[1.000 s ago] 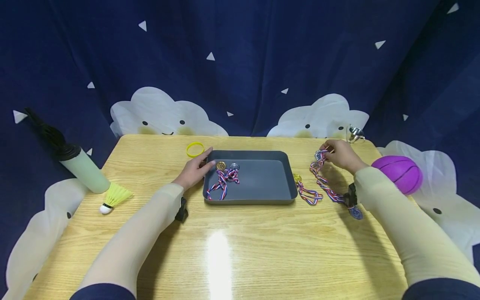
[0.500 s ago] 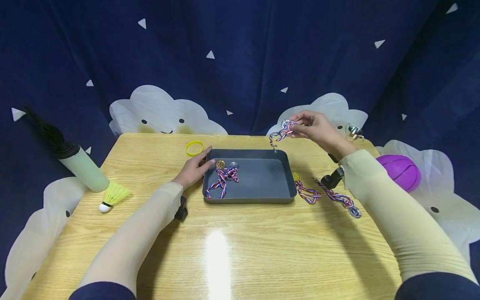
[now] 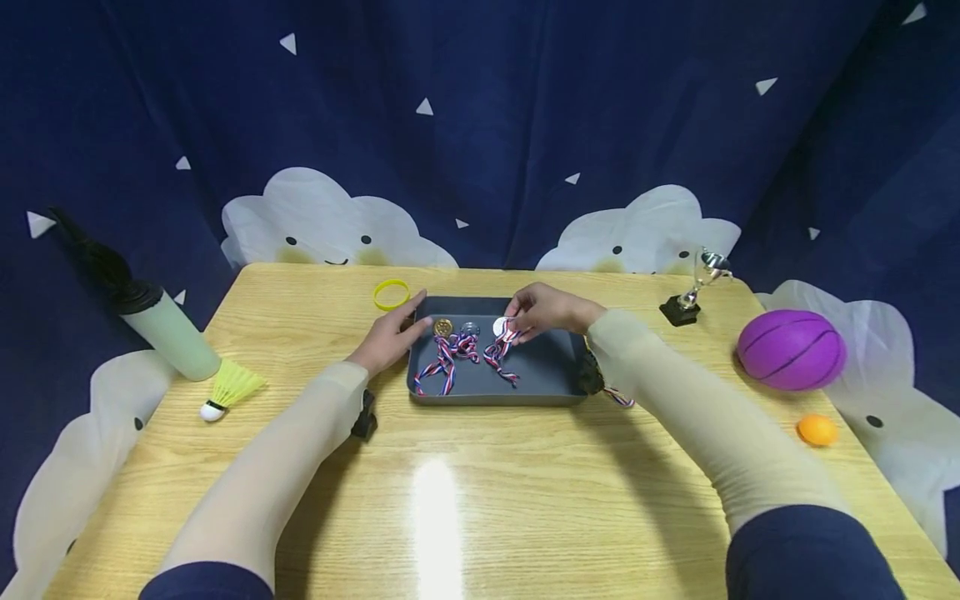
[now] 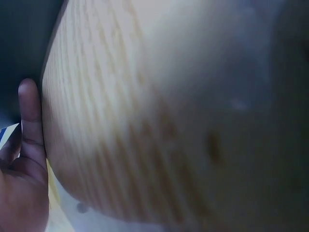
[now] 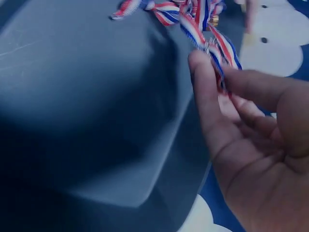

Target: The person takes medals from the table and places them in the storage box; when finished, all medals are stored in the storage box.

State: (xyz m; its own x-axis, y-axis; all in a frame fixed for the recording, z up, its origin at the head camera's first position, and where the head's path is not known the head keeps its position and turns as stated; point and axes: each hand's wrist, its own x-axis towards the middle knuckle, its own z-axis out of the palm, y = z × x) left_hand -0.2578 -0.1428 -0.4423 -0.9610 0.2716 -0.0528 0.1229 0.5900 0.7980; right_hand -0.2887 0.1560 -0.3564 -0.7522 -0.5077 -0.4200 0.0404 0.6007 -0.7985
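Observation:
Over the dark grey tray (image 3: 525,393), my right hand (image 3: 551,310) pinches a silver medal (image 3: 501,327) by its red, white and blue ribbon; the ribbon's loops dangle into the tray. The right wrist view shows the ribbon (image 5: 219,53) between thumb and fingers. At the tray's left wall rests my left hand (image 3: 386,337), with thumb and forefinger straight and the thumb reaching over the rim. Inside, a gold-coloured medal (image 3: 443,327) and another silver medal (image 3: 470,329) lie with bunched ribbons at the left. Another ribbon (image 3: 619,397) peeks out beside the tray, mostly hidden by the right forearm.
A yellow wristband (image 3: 392,294) lies behind the left hand. A green bottle (image 3: 176,337) and a yellow shuttlecock (image 3: 232,387) are at the left. Along the right stand a small trophy (image 3: 692,292), a purple ball (image 3: 792,350) and an orange ball (image 3: 817,430).
My right hand has lifted the silver medal from the table's right side, carried it left and lowered it over the tray. The left hand has stayed at the tray's edge.

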